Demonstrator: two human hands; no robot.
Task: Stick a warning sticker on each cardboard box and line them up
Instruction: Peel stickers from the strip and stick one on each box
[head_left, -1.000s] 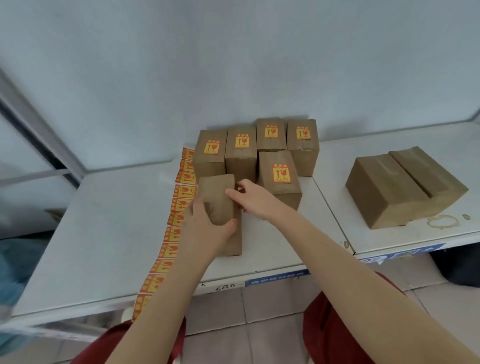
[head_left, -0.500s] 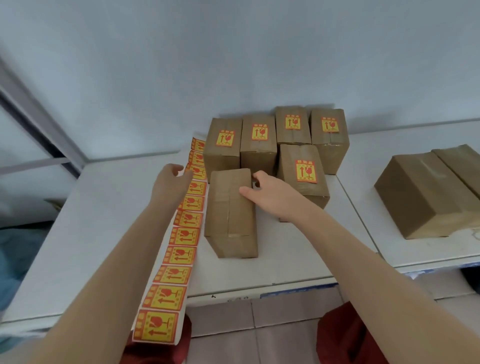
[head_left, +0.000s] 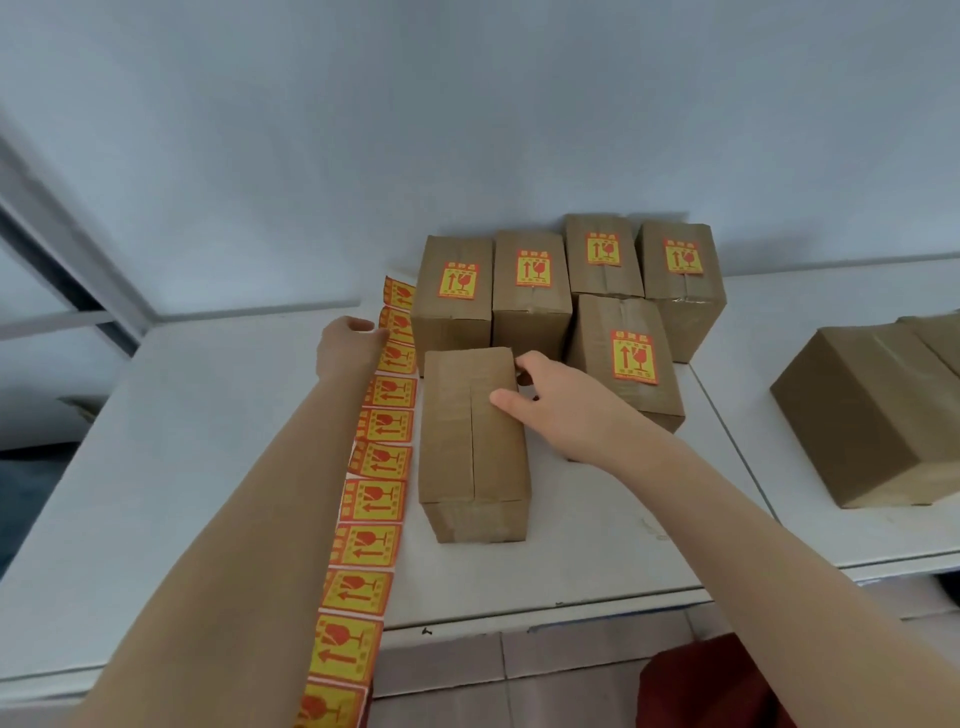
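Observation:
A plain cardboard box (head_left: 470, 441) with no sticker lies flat on the white table (head_left: 208, 467). My right hand (head_left: 550, 405) rests on its far right top corner, thumb on the top face. A long strip of yellow-and-red warning stickers (head_left: 382, 462) runs along the box's left side and hangs over the front edge. My left hand (head_left: 348, 348) reaches to the strip's far part, fingers curled at a sticker's edge. Behind stand several stickered boxes: a back row (head_left: 530, 291) and one in front of it (head_left: 628, 358).
Two larger plain cardboard boxes (head_left: 872, 410) lie on the adjoining table at the right. A pale wall rises directly behind the row. The table's front edge (head_left: 519, 613) is close to me, with tiled floor below.
My left hand has left the plain box and reached up-left to the sticker strip. The box now lies flat under my right hand. The view has moved closer.

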